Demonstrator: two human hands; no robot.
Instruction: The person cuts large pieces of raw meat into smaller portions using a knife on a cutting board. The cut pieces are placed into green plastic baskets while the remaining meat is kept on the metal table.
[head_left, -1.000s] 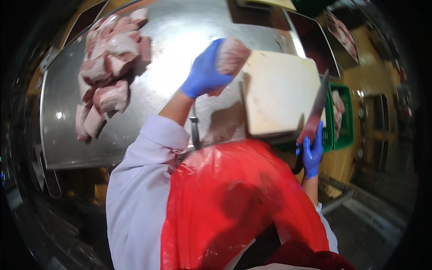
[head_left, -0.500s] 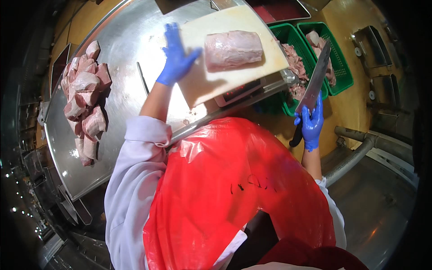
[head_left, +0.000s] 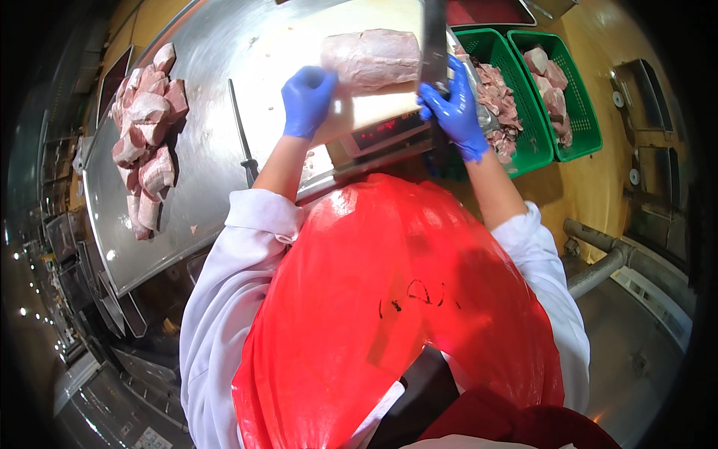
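On cutting board: pork block, long axis left-right | gripped in right hand: knife, crosswise just beside right end | nearer, at left end: left hand, fingers curled in

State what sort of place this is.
Likely a meat-cutting room: a slab of meat on a white board, a knife in the right hand, and green crates holding more meat.

Raw meat chunks lie heaped near the tabletop's left edge; a slim, dark-handled rod points toward its front edge. Beyond its right edge, two green baskets hold cut meat.
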